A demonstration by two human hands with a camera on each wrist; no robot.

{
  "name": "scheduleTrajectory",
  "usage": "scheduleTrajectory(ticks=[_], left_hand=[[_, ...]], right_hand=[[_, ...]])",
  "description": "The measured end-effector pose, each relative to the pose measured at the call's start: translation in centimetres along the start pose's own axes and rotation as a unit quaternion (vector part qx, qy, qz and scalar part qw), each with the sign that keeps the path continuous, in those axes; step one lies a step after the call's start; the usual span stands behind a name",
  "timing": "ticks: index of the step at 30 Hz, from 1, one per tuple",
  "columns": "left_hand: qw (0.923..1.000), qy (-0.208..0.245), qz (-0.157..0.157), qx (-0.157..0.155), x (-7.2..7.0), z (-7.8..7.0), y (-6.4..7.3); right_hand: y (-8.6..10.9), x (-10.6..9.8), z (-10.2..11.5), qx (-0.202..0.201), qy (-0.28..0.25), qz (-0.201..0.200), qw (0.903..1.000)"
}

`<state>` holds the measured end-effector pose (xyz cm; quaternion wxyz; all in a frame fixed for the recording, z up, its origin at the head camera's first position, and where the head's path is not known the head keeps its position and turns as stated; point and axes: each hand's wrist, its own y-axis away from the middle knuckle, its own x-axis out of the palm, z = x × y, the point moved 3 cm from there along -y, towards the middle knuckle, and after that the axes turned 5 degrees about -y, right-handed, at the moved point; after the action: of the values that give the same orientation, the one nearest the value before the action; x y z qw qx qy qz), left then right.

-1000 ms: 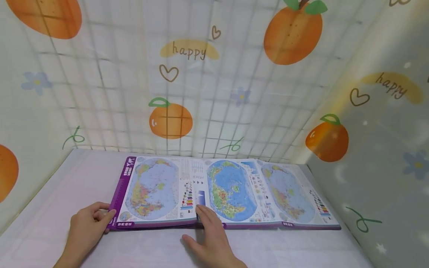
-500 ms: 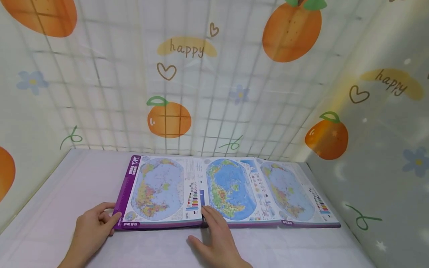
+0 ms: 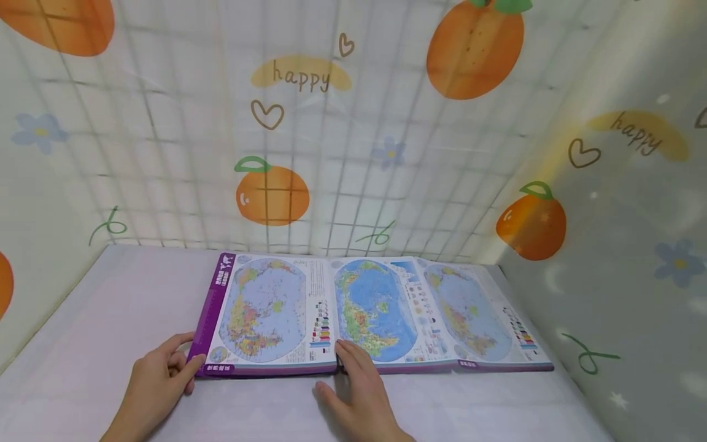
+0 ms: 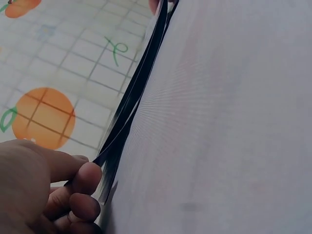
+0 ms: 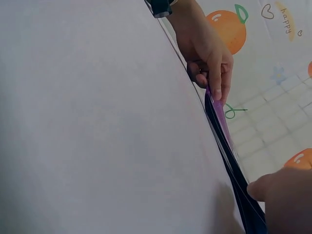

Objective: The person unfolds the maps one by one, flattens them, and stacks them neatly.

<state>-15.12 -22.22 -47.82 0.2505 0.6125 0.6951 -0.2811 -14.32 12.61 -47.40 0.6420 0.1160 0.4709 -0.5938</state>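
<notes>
A fold-out world map lies across the table in three visible panels, with a purple strip along its left border. My left hand pinches the near left corner between thumb and fingers, which the left wrist view also shows with the hand at the map's thin dark edge. Against the near edge, where the left and middle panels meet, my right hand rests with fairly straight fingers. In the right wrist view only part of that hand shows, beside the folded layers.
A pale table cover lies under the map. Behind it stands a curtain printed with oranges, in front of a wire grid. A second curtain side closes off the right.
The left panel has slid a little to the right, over toward the middle panel, with my left hand on its corner. My right hand has shifted slightly right too. The head view has turned slightly.
</notes>
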Motion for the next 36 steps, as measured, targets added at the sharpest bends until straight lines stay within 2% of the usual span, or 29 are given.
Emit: scheduleTrajectory(ticks=[5, 11, 16, 22, 26, 28, 31, 33, 36], left_hand=[[0.9999, -0.012, 0.007, 0.005, 0.2, 0.0, 0.0], [0.9996, -0.021, 0.011, 0.015, 0.3, 0.2, 0.0], [0.9989, -0.044, 0.009, 0.013, 0.2, 0.4, 0.0], [0.9991, -0.039, 0.015, 0.006, 0.3, 0.5, 0.1], [0.9991, -0.038, 0.013, 0.01, 0.5, 0.4, 0.1], [0.9991, -0.04, 0.011, 0.012, 0.6, 0.4, 0.1], [0.9986, -0.047, 0.0, 0.023, 0.6, 0.3, 0.1], [0.998, -0.054, -0.01, 0.032, 0.7, 0.3, 0.1], [0.9973, -0.06, -0.017, 0.037, 0.7, 0.3, 0.0]], right_hand=[[0.0, -0.1, 0.0, 0.019, 0.002, -0.005, 0.9998], [-0.3, -0.2, -0.2, 0.045, 0.004, -0.033, 0.9984], [-0.6, -0.1, 0.0, 0.044, 0.012, -0.046, 0.9979], [-0.7, -0.1, 0.1, 0.043, 0.014, -0.046, 0.9979], [-0.7, -0.1, 0.0, 0.071, -0.05, -0.052, 0.9949], [-0.7, 0.0, -0.2, 0.108, -0.1, -0.054, 0.9876], [-0.6, 0.1, -0.6, 0.169, -0.162, -0.057, 0.9706], [-0.7, 0.1, -0.8, 0.189, -0.182, -0.061, 0.9629], [-0.8, 0.1, -1.0, 0.193, -0.197, -0.054, 0.9597]])
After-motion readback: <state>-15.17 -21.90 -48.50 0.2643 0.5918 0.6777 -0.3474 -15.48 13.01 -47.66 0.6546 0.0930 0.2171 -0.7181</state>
